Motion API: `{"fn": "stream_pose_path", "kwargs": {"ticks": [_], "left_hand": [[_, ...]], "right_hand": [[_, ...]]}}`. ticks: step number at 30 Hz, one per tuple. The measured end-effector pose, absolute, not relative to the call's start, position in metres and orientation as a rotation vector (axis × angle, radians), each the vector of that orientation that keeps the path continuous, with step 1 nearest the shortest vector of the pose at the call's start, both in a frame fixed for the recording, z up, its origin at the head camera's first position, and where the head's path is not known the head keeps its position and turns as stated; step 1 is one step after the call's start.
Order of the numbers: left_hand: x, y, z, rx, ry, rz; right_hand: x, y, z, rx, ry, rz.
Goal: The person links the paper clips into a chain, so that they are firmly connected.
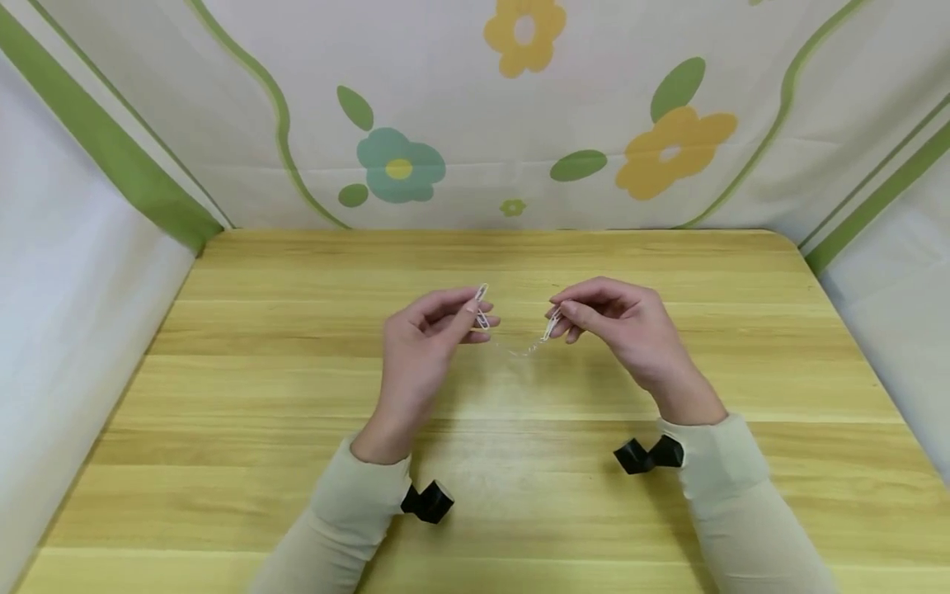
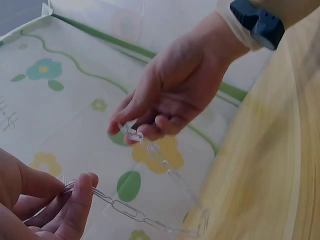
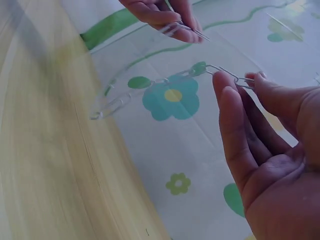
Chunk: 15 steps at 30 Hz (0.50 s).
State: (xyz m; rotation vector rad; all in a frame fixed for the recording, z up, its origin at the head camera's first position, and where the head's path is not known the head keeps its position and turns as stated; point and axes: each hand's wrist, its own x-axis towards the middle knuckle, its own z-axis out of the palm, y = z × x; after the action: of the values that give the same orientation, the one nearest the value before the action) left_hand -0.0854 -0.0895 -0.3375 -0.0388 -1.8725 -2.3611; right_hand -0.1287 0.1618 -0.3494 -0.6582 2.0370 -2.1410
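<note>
A chain of linked paper clips [image 2: 127, 209], white or silvery, hangs between both hands over the wooden table. My left hand [image 1: 417, 342] pinches one end between thumb and fingers, and a white clip shows past the fingertips. The other end is pinched between thumb and forefinger of my right hand [image 1: 627, 330], level with the left and a short way to its right. The middle of the chain sags in a curve, blurred in the head view. In the right wrist view several clips [image 3: 220, 68] run from the right fingertips toward the left hand.
The wooden table [image 1: 223, 388] spreads under both hands. A white cloth [image 1: 475, 124] with printed flowers and leaves stands behind its far edge, with white side panels left and right. A black wrist camera [image 1: 428, 502] sits on the left sleeve, and another [image 1: 648, 454] on the right.
</note>
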Motion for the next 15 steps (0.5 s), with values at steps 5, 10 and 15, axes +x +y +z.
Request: {"fn": "stream_pose_path", "kwargs": {"ticks": [5, 10, 15], "left_hand": [[-0.083, -0.078, -0.336, -0.045, -1.908, -2.423], [-0.082, -0.070, -0.336, -0.057, -1.979, -2.436], [-0.082, -0.065, -0.337, -0.041, -2.071, -2.457]], "right_hand": [[-0.128, 0.151, -0.350, -0.632, 2.040, -2.165], [-0.126, 0.145, -0.350, -0.566, 2.074, -2.128], [-0.125, 0.143, -0.349, -0.533, 2.111, -2.079]]}}
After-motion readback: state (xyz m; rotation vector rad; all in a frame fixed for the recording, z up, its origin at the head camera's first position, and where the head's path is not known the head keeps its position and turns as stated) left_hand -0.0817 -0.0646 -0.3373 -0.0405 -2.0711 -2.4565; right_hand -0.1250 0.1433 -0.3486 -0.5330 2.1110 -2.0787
